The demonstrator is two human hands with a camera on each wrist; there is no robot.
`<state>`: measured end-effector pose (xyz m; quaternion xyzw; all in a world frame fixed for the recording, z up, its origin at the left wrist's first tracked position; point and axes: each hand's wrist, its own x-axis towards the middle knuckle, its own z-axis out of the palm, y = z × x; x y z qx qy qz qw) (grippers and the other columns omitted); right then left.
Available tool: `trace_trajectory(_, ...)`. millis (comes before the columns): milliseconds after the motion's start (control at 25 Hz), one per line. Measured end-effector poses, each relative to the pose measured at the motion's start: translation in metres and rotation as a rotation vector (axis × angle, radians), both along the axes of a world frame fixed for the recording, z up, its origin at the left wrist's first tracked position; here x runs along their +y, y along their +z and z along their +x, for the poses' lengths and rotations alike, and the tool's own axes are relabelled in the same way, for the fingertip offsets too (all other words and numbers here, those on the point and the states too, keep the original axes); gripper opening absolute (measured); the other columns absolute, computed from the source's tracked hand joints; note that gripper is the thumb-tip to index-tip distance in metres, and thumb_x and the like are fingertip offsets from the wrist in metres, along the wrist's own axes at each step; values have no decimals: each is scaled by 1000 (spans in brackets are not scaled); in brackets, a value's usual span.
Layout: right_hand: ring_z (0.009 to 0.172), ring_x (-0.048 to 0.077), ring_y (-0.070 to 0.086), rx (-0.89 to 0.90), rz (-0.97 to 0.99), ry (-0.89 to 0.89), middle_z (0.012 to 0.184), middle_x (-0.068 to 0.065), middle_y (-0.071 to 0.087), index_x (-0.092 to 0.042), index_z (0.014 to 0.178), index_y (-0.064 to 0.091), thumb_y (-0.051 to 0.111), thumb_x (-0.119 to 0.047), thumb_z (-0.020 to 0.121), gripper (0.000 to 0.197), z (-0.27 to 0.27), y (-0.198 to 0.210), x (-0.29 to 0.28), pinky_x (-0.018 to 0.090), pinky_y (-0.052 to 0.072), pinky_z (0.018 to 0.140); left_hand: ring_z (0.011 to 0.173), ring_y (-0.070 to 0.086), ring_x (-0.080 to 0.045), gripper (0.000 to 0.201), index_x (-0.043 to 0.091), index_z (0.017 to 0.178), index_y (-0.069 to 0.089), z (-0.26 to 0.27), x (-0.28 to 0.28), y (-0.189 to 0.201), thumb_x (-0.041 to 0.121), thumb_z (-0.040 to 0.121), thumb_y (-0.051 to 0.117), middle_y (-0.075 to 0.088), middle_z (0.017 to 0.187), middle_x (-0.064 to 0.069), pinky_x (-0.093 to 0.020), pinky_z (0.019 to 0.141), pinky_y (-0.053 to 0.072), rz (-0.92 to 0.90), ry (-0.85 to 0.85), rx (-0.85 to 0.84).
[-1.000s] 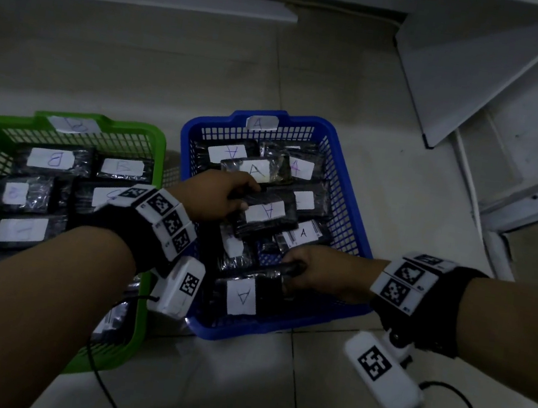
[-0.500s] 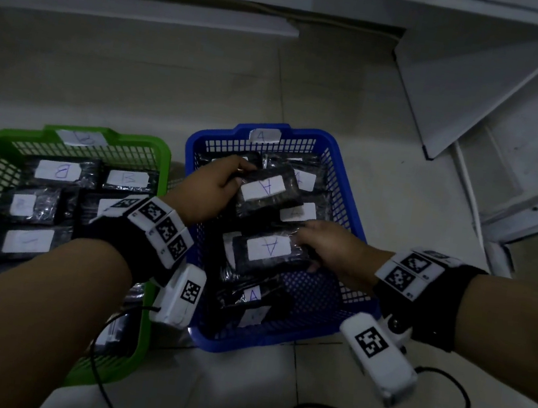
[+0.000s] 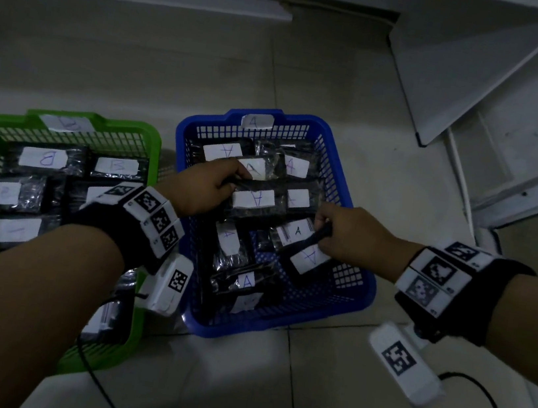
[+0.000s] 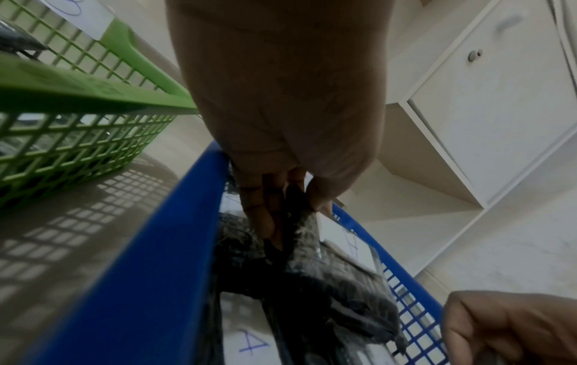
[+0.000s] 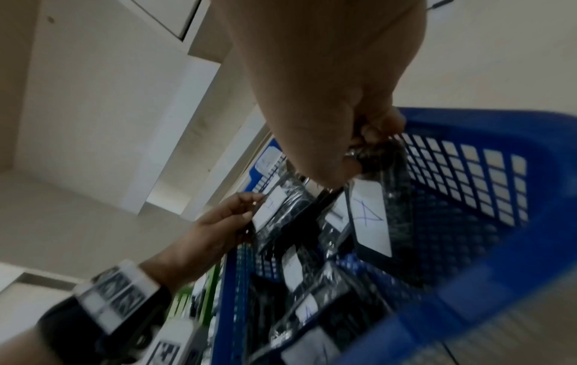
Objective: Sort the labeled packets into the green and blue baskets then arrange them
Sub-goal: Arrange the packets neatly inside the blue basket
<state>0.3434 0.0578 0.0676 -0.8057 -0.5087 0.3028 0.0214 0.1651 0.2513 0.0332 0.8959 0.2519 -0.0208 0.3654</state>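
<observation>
Since half a second ago the right hand (image 3: 352, 238) has carried its dark plastic packet with a white "A" label (image 3: 309, 258) nearer, to the blue mesh basket's (image 3: 356, 295) right wall, fingers curled round the packet's end. Beyond it, the left hand (image 3: 202, 189) has lowered a second "A" packet (image 3: 254, 200) onto the row there, pinched between thumb and fingers. Sorting looks finished; this is arranging. The green mesh basket (image 3: 152, 139), left of both hands, holds "B" packets.

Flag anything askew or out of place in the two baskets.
In the blue basket, A packets overlap at mixed angles; the right hand holds one packet tilted. The green basket's B packets lie in tidier rows. No visible letter is misplaced.
</observation>
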Motion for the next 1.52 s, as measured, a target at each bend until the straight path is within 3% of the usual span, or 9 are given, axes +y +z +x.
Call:
trace_trajectory(200, 93, 26, 57, -20, -5, 56, 109, 11, 63, -7, 110, 57, 58, -1, 85, 26, -2, -8, 1, 20, 33, 63, 114, 52, -20, 33, 20, 127, 50, 1, -4, -1, 12, 95, 46, 54, 127, -4, -27, 93, 39, 0, -47, 42)
trace_trajectory(400, 90, 13, 47, -31, -105, 70, 119, 3, 61, -13, 114, 57, 59, -1, 85, 31, 1, 0, 8, 13, 28, 61, 113, 52, -19, 33, 22, 128, 49, 0, -5, -1, 13, 96, 45, 55, 128, -4, -25, 90, 38, -7, -51, 64)
trace_trajectory(760, 85, 13, 46, -13, -132, 45, 93, -6, 48, -15, 111, 58, 55, 2, 86, 29, -4, 8, 6, 15, 34, 46, 110, 52, -17, 34, 25, 129, 49, 8, -6, -3, 15, 97, 43, 55, 129, -2, -22, 86, 36, -26, -44, 108)
trace_trajectory(960, 90, 23, 55, -37, -20, 63, 105, 5, 57, -12, 109, 62, 60, 6, 79, 35, -7, -21, -4, 22, 37, 66, 107, 52, -17, 34, 25, 129, 49, 14, -8, -8, 16, 97, 44, 56, 129, -3, -24, 87, 37, -35, -2, 98)
trace_trajectory(1160, 99, 27, 50, -81, -106, 200, 110, 15, 48, -4, 113, 53, 57, 1, 84, 30, -25, -46, -34, 27, 32, 68, 109, 53, -15, 34, 26, 129, 49, 13, -9, -9, 18, 96, 47, 57, 127, 1, -23, 89, 37, -55, -29, 65)
trace_trajectory(1240, 89, 28, 54, -24, 93, -4, 97, 16, 53, 1, 104, 54, 50, 4, 87, 18, -24, -39, -26, 23, 36, 63, 108, 51, -11, 34, 26, 128, 51, 16, -12, -8, 18, 95, 49, 56, 124, 6, -22, 90, 37, -69, -63, 46)
trace_trajectory(1360, 68, 20, 59, 182, 341, -397, 79, 6, 58, -4, 107, 47, 53, -20, 93, 22, -16, -21, -8, 16, 44, 57, 103, 48, -5, 33, 26, 126, 53, 21, -24, -6, 19, 94, 53, 53, 117, 12, -19, 88, 35, -80, -101, 28)
trace_trajectory(1440, 65, 6, 53, 229, 288, -323, 75, -10, 52, -14, 114, 49, 62, -25, 89, 30, -11, -13, -4, 5, 40, 57, 98, 60, -10, 30, 26, 119, 56, 24, -32, -7, 20, 90, 59, 60, 112, 9, -24, 86, 46, -184, -111, 9)
trace_trajectory(1520, 70, 10, 49, 167, 214, -208, 78, -11, 52, -14, 115, 53, 64, -19, 87, 30, -8, -10, -5, 4, 34, 52, 78, 70, -18, 20, 19, 108, 57, 25, -40, -9, 21, 89, 62, 67, 95, 0, -33, 73, 58, -373, -59, 37)
